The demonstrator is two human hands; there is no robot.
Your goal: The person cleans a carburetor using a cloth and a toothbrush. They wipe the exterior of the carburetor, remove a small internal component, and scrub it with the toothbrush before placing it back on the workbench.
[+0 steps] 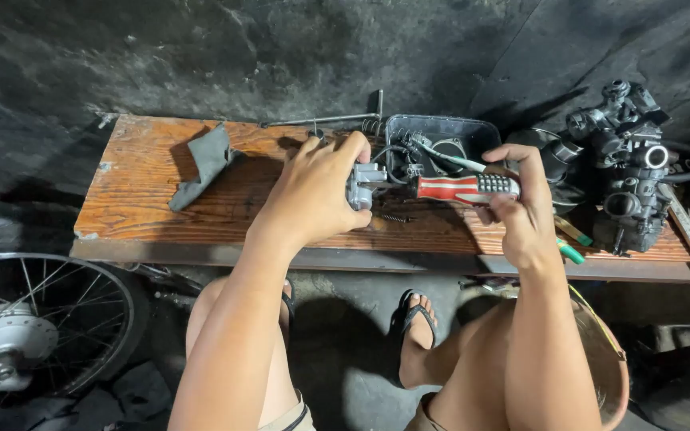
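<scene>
Looking down from the head camera, we saw our left hand [317,187] clenched around a small grey cast-metal carburettor part [363,185], held just above the worn orange-brown wooden bench [153,215]. Our right hand [521,199] gripped the red-and-white striped plastic handle of a screwdriver [461,188], its shaft pointing left into that part. We judged that the tip could slip out of the screw head if it sat crooked, marring the slot or jabbing our left fingers. A small dark coil spring [394,217] lay loose on the bench just below the part; a nudge could have rolled it off the edge to the dark floor.

Behind both hands sat a shallow grey rectangular metal tray [479,128]. It held dark round parts and thin hoses, too tangled for us to sort out. To the right stood a black carburettor assembly [628,172], and at left lay a crumpled grey rag [205,164].
</scene>
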